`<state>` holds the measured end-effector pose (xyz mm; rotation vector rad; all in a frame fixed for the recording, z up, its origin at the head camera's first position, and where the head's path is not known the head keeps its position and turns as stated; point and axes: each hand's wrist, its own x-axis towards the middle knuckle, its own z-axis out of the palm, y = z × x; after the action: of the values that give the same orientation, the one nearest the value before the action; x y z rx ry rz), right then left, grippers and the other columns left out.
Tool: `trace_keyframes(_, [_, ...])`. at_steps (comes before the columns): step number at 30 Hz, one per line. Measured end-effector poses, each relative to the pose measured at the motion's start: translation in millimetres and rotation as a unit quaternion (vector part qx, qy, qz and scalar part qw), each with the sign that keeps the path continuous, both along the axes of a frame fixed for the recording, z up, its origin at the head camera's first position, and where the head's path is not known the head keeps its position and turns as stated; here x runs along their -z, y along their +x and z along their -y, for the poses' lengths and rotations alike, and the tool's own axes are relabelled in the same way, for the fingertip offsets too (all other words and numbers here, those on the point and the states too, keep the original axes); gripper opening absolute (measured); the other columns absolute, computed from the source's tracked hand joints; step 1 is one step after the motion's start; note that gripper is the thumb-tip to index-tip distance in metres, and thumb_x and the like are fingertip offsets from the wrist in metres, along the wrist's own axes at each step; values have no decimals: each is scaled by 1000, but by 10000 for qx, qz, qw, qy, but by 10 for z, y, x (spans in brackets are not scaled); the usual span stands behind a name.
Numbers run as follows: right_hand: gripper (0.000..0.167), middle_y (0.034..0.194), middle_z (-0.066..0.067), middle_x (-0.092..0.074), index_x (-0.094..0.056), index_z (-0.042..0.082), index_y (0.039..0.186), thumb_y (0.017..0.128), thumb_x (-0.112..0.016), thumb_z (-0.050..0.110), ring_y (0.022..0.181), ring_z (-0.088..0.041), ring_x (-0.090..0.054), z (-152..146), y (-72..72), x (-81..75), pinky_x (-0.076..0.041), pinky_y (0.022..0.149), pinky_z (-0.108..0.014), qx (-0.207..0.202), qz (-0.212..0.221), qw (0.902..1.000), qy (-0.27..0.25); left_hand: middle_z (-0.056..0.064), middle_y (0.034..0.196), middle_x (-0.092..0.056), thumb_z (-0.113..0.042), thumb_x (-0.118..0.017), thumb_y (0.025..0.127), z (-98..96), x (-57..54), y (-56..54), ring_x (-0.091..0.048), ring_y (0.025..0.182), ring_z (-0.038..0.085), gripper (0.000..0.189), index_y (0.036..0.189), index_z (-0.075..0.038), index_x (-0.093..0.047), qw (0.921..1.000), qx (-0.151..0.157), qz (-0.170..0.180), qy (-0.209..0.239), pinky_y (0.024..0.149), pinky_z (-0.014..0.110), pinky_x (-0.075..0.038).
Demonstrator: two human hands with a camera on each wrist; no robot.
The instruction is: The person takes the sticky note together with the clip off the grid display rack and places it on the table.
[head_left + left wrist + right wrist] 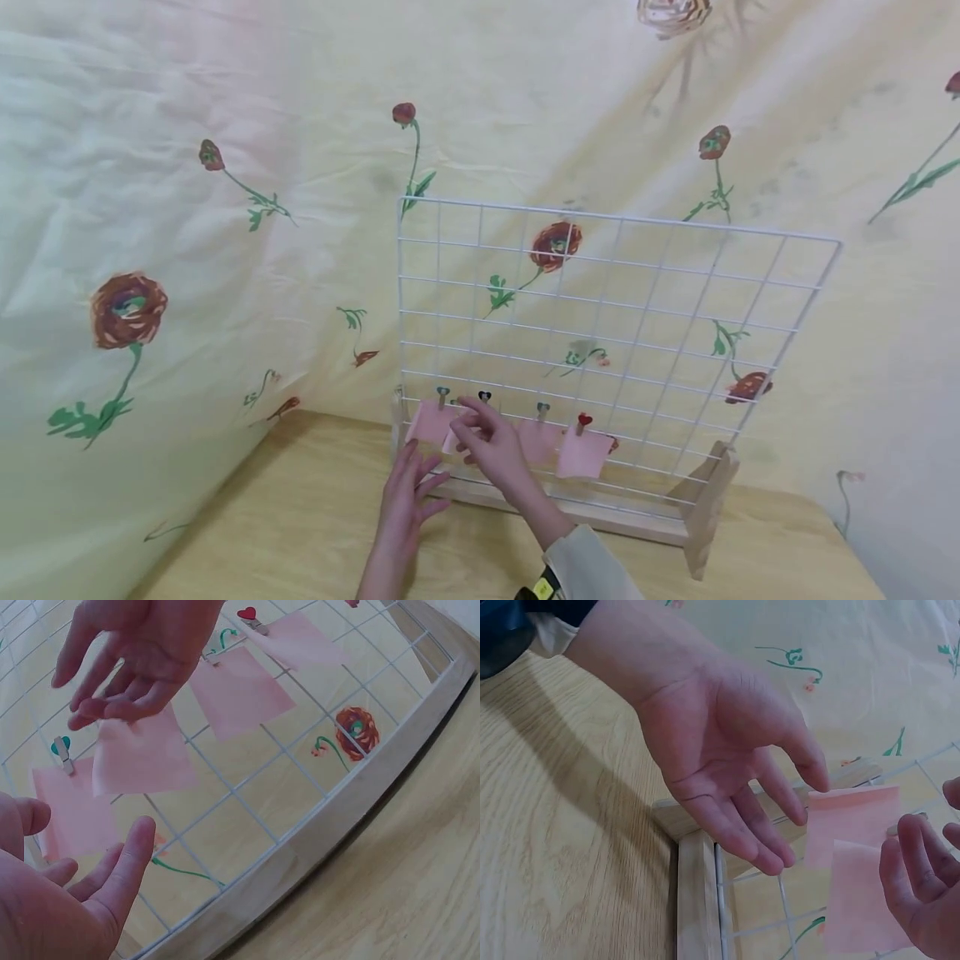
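Observation:
Several pink paper notes hang on a white wire grid from small wooden clips with heart tops. My right hand is in front of the second pink note, its fingers loosely bent at the note's upper part. A dark heart clip shows just above that hand. Below the leftmost pink note, held by a teal heart clip, my left hand stands with spread fingers, holding nothing. In the right wrist view, the left hand has its thumb near this note's folded edge.
To the right hang a third pink note and a fourth with a red heart clip. A wooden foot supports the grid on the wooden table. Flower-patterned cloth covers the walls behind.

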<state>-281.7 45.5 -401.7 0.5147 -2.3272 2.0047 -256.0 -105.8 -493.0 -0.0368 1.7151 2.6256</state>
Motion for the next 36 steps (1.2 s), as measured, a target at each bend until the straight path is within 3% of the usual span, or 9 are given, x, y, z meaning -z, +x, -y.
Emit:
trace_keyframes(7, [50, 109, -16, -66, -49, 10, 139, 93, -65, 21, 77, -20, -65, 87, -174, 76, -59, 66, -35, -59, 203, 9997, -159, 25, 145, -39, -45, -41, 101, -14, -17, -41, -57, 117, 29, 72, 154, -8, -9, 9998, -112, 5, 138, 95, 51, -50])
trace_keyframes(15, [54, 110, -16, -67, -44, 10, 143, 94, -63, 17, 74, -16, -64, 169, -239, 79, -59, 68, -38, -55, 368, 9991, -223, 21, 138, -48, -43, -45, 100, -21, -22, -90, -62, 107, 23, 69, 151, -6, -17, 9991, -270, 221, 225, 88, 43, -55])
trace_keyframes(23, [60, 104, -15, -71, -36, 8, 147, 94, -62, 18, 65, -15, -64, 253, -278, 36, -59, 68, -45, 45, 337, 9993, -160, 13, 128, -57, -40, -47, 101, -26, -53, -103, -64, 100, 19, 56, 143, -6, -31, 9979, -319, 220, 513, 80, 34, -58])
trace_keyframes(31, [41, 97, -13, -72, -52, 1, 135, 94, -55, 4, 58, -14, -64, 379, -308, 8, -57, 55, -26, 551, 268, 9977, -296, 2, 113, -65, -33, -51, 100, -14, -42, -123, -66, 90, 13, 39, 130, -8, -45, 9942, -532, 353, 868, 75, 29, -58])
trace_keyframes(36, [31, 88, -11, -72, -61, -1, 123, 94, -57, 5, 58, -17, -66, 442, -350, 17, -57, 52, -26, 899, 124, 9956, -229, -2, 105, -67, -32, -54, 99, -16, -36, -141, -67, 86, 12, 40, 129, -7, -49, 9924, -704, 423, 920, 75, 28, -58])
